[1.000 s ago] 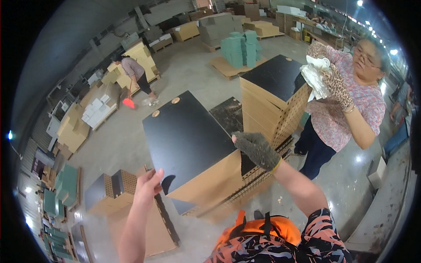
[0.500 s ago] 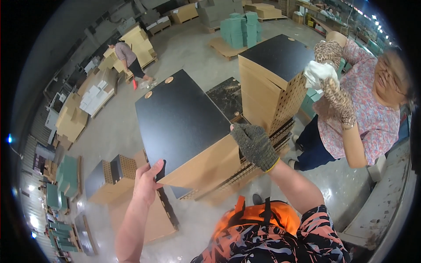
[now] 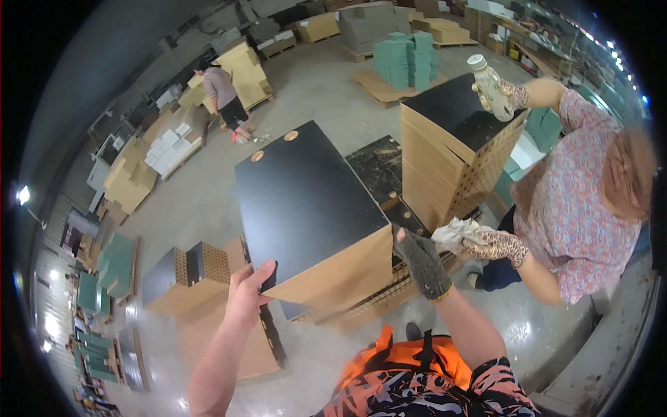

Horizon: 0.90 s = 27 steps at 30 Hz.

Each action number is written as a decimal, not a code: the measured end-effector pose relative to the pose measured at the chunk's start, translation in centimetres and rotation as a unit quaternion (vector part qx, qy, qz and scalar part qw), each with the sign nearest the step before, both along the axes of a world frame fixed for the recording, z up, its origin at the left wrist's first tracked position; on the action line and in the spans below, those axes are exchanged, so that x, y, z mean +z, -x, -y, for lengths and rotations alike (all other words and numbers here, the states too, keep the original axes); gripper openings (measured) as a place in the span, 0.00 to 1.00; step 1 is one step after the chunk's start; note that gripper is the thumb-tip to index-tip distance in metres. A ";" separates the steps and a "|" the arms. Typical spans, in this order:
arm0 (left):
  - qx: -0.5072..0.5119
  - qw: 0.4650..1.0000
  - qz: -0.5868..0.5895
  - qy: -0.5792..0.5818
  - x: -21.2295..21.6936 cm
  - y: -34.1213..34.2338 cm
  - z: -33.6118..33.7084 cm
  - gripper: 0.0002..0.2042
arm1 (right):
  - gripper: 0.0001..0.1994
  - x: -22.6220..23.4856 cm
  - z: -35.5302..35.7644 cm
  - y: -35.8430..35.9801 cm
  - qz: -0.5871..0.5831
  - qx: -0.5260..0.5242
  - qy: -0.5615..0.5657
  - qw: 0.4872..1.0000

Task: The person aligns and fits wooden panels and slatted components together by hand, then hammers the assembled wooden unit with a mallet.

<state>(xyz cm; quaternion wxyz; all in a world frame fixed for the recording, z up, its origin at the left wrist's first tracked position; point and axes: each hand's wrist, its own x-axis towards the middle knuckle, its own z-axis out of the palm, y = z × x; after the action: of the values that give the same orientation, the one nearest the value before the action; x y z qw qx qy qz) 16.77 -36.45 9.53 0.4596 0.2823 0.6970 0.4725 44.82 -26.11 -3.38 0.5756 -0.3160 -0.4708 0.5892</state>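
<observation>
In front of me stands a stack of boards (image 3: pixel 340 278) with tan edges and a black top board (image 3: pixel 313 201). Two round tan spots mark its far end. My bare left hand (image 3: pixel 244 295) grips the near left corner, thumb on top, with a bit of black at the thumb tip. My right hand (image 3: pixel 425 267), in a dark knit glove with a bare thumb tip, is beside the near right corner. Its fingers look stretched out, and it seems to hold nothing; whether it touches the stack I cannot tell.
At right, a co-worker in leopard-print gloves holds a bottle (image 3: pixel 492 90) and a white cloth (image 3: pixel 458 235). A taller board stack (image 3: pixel 427 156) stands beside them. Lower stacks (image 3: pixel 163 278) lie left by a cardboard sheet (image 3: pixel 229 347). Another person (image 3: pixel 226 97) bends far left.
My right hand has come off the top corner and dropped beside the stack. The co-worker's hands have parted, and the bottle now shows. The view has shifted slightly.
</observation>
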 end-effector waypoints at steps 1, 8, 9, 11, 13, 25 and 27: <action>0.005 1.000 0.001 -0.003 0.1 -0.3 0.0 0.25 | 0.13 0.2 0.1 -0.5 -0.019 0.070 0.107 0.992; 0.025 0.999 0.013 -0.021 -0.4 -1.1 -0.1 0.28 | 0.22 -7.0 0.7 -0.7 -0.175 -0.003 0.171 0.970; 0.055 0.998 0.025 -0.027 -0.5 -0.9 0.1 0.30 | 0.22 -8.0 1.0 -1.4 -0.171 0.001 0.172 0.970; 0.088 0.994 0.050 -0.028 -2.3 0.9 0.5 0.34 | 0.22 -8.1 1.5 -1.8 -0.026 0.032 0.167 0.985; 0.178 0.973 0.137 -0.058 -4.9 3.3 1.4 0.34 | 0.14 -8.0 2.7 -1.5 -0.022 0.027 0.200 0.979; 0.205 0.964 0.145 0.086 -22.9 14.6 4.8 0.19 | 0.05 -23.3 6.3 -7.1 0.723 0.116 -0.342 0.589; 0.171 0.968 0.155 0.103 -25.7 18.2 6.3 0.20 | 0.07 -23.1 7.9 -5.0 0.751 0.151 -0.218 0.605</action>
<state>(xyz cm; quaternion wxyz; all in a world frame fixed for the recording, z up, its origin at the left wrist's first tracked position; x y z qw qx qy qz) -1.46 -42.74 -16.12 0.5013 0.0336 0.6997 0.5079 49.78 -34.03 -26.51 -0.0254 -0.4369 -0.8932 0.1033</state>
